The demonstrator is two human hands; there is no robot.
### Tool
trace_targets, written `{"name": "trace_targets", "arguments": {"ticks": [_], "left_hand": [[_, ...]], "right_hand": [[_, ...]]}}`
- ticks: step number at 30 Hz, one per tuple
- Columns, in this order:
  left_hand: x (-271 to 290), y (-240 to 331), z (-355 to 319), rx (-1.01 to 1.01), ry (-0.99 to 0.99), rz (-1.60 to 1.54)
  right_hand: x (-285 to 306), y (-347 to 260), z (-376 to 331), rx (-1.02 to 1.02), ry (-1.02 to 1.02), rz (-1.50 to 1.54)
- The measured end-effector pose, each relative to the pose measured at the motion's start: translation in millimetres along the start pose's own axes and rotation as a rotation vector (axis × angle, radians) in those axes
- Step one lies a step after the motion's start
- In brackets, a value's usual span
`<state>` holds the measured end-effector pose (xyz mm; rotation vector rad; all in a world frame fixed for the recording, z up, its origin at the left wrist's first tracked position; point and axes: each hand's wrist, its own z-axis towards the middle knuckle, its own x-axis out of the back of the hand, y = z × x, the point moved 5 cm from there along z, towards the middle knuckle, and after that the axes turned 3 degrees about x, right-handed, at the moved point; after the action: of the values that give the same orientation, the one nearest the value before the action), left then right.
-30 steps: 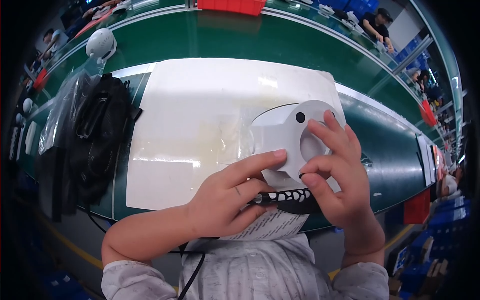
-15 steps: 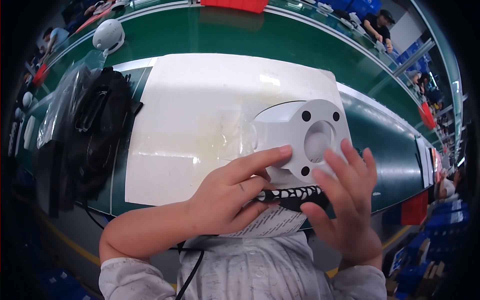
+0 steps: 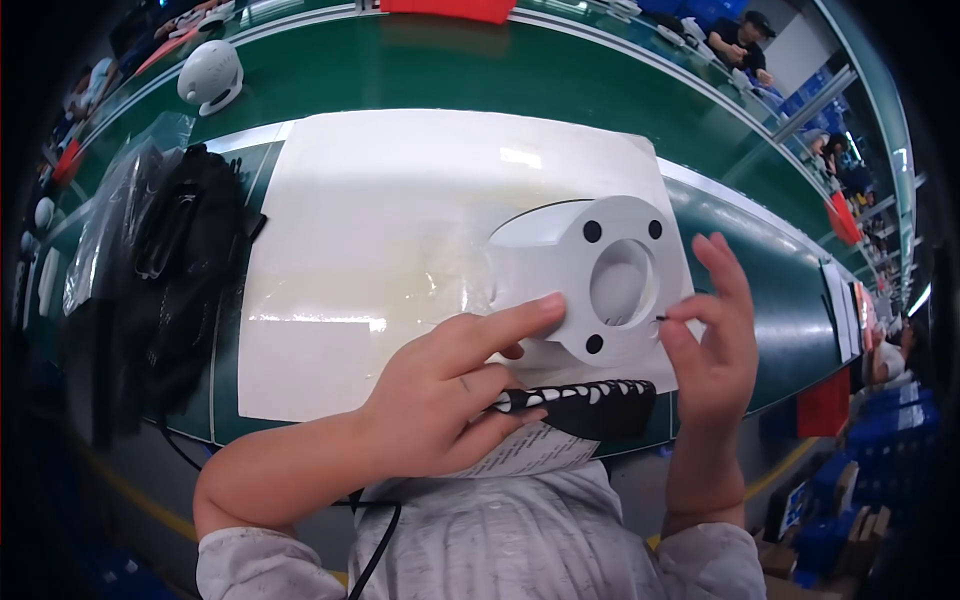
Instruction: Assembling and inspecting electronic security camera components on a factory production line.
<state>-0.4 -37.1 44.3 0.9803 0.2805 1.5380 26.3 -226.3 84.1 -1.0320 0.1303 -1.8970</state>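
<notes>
A white plastic housing (image 3: 540, 265) lies with its flat ring-shaped base (image 3: 578, 300) turned up on the white board. Three round black pads (image 3: 592, 231) sit on that base around its wide round opening. My left hand (image 3: 450, 385) is closed on a black sheet with white cut-outs (image 3: 625, 410), while its index finger rests on the housing's near side. Under that sheet hangs a printed white backing paper (image 3: 535, 450). Beside the base's right edge, my right hand (image 3: 715, 335) pinches a small black pad (image 3: 661, 318) between thumb and index finger, its other fingers raised.
The white board (image 3: 340, 240) covers much of the green bench. Left of it lie a black bag (image 3: 195, 230) and clear plastic wrap (image 3: 110, 240). A round white device (image 3: 211, 76) stands on the green belt beyond. Another person (image 3: 740, 45) works at the far right.
My right hand has gone from spread fingers over the base to a pinch at its right edge, with a small black pad in it. My left hand keeps its hold on the sheet.
</notes>
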Motion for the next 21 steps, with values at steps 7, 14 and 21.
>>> {"name": "trace_targets", "arguments": {"ticks": [7, 14, 21], "left_hand": [[-2.3, -0.2, 2.1, 0.005, -0.029, 0.004], [-3.3, 0.6, 0.8, 0.011, -0.043, 0.008], [-5.4, -0.7, 0.4, 0.045, -0.039, -0.035]], "right_hand": [[6.2, 3.5, -5.8, -0.175, -0.100, 0.097], [6.6, -23.1, -24.7, 0.180, -0.244, -0.701], [-20.7, 23.7, -14.9, -0.610, -0.133, 0.939]]}}
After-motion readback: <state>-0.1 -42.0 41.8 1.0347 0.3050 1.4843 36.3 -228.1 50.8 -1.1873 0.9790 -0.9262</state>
